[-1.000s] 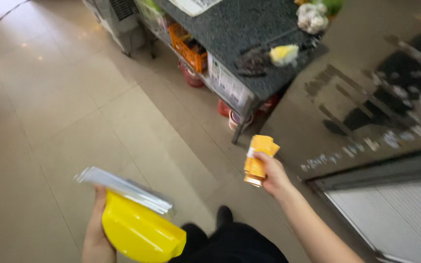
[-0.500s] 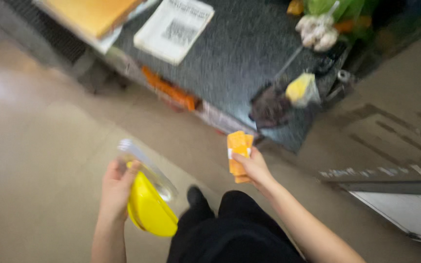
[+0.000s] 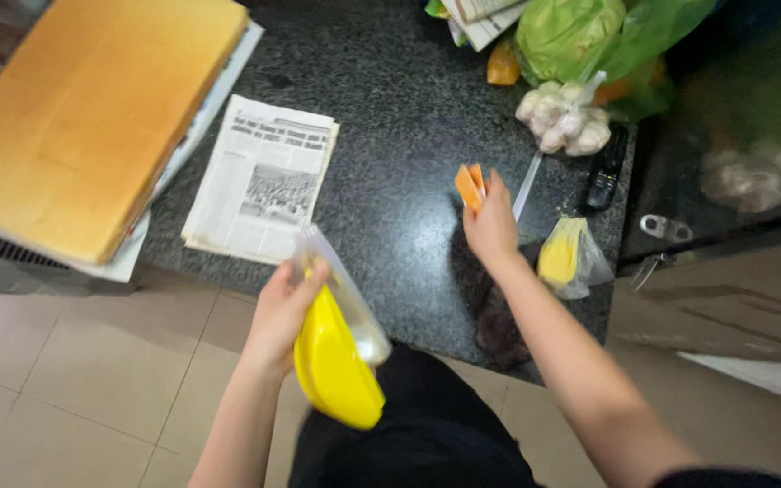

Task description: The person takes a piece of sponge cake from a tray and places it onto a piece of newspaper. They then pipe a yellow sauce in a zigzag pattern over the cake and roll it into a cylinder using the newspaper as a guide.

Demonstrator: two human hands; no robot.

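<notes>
The left hand [image 3: 284,307] is closed around a yellow bowl [image 3: 334,370] and a clear plastic bag [image 3: 341,289], held tilted just off the near edge of the dark tabletop [image 3: 399,136]. The right hand [image 3: 492,226] pinches a small orange packet [image 3: 470,186] above the tabletop. Just right of it lies a bagged yellow item [image 3: 567,258]; left, beyond the other hand, a newspaper [image 3: 264,176]. Farther off sit garlic bulbs [image 3: 562,117].

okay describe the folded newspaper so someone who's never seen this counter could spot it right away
Start at the dark speckled stone counter. On its left end lies a big orange-tan slab; the folded newspaper lies flat just right of it, near the front edge. It is the only white printed sheet with a grey photo.
</notes>
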